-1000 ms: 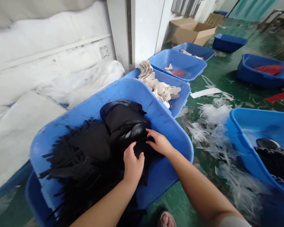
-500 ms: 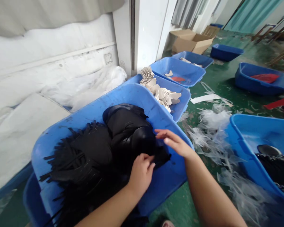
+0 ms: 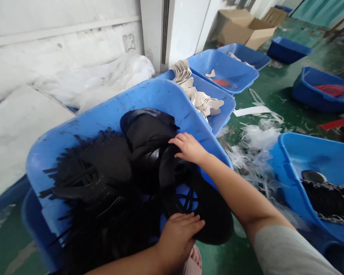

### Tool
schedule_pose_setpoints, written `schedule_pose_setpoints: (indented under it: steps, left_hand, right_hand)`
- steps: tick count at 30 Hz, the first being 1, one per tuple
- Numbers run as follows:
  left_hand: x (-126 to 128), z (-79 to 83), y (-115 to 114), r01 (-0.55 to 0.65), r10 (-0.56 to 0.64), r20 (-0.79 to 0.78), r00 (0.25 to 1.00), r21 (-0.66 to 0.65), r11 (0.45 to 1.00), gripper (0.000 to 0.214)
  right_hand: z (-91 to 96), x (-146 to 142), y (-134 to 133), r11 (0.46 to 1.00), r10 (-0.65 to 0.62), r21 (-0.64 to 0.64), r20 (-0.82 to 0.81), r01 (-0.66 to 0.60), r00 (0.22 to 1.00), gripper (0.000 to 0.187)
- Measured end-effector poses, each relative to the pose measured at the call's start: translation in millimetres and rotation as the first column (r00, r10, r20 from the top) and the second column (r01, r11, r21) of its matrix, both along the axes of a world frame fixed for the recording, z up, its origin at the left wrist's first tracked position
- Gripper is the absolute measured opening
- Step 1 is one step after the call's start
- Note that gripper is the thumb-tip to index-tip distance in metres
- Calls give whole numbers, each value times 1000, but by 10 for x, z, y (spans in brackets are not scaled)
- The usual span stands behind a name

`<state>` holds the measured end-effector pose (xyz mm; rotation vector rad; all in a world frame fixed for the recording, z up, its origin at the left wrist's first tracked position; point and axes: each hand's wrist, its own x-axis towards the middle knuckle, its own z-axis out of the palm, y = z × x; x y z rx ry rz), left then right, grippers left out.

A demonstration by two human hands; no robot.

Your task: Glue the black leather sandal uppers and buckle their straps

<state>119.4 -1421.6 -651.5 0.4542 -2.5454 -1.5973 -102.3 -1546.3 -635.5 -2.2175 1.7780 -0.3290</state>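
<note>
A big blue plastic bin (image 3: 109, 110) in front of me holds a heap of black cut pieces (image 3: 103, 175), some with strips cut out. My right hand (image 3: 189, 148) reaches into the bin and rests with curled fingers on the top of the black pile. My left hand (image 3: 177, 233) is at the bin's near edge, fingers pressed on a floppy black piece (image 3: 209, 214) that hangs over the rim. I cannot make out whether the right hand grips a piece.
A second blue bin (image 3: 218, 114) behind holds pale cut-outs (image 3: 200, 101). More blue bins (image 3: 226, 70) line the wall; another bin (image 3: 318, 160) with black pieces stands at the right. Clear plastic scraps (image 3: 255, 145) litter the green floor. Cardboard boxes (image 3: 240, 30) stand at the back.
My left hand has drawn back to the bin's near edge, pulling a black piece over the rim. My right hand has moved left onto the pile. The view has shifted closer.
</note>
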Motion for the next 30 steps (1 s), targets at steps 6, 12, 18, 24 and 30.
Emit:
schedule_pose_setpoints:
  steps: [6, 12, 18, 24, 30]
  left_hand:
    - [67, 12, 210, 7, -9, -106, 994, -14, 1000, 51]
    - [125, 57, 207, -61, 64, -175, 983, 23, 998, 49]
    - [224, 54, 329, -34, 43, -295, 955, 37, 999, 43]
    - [209, 101, 271, -137, 136, -150, 979, 8, 991, 51]
    - [221, 244, 140, -244, 250, -5, 968, -239, 940, 41]
  right_hand:
    - [226, -253, 261, 992, 123, -6, -8, -123, 992, 25]
    - [221, -345, 398, 975, 94, 198, 44, -101, 995, 17]
    - [-50, -316, -30, 989, 63, 136, 0, -63, 998, 19]
    - [-68, -272, -32, 985, 125, 133, -80, -113, 989, 17]
    - [501, -149, 695, 954, 275, 135, -41, -268, 960, 7]
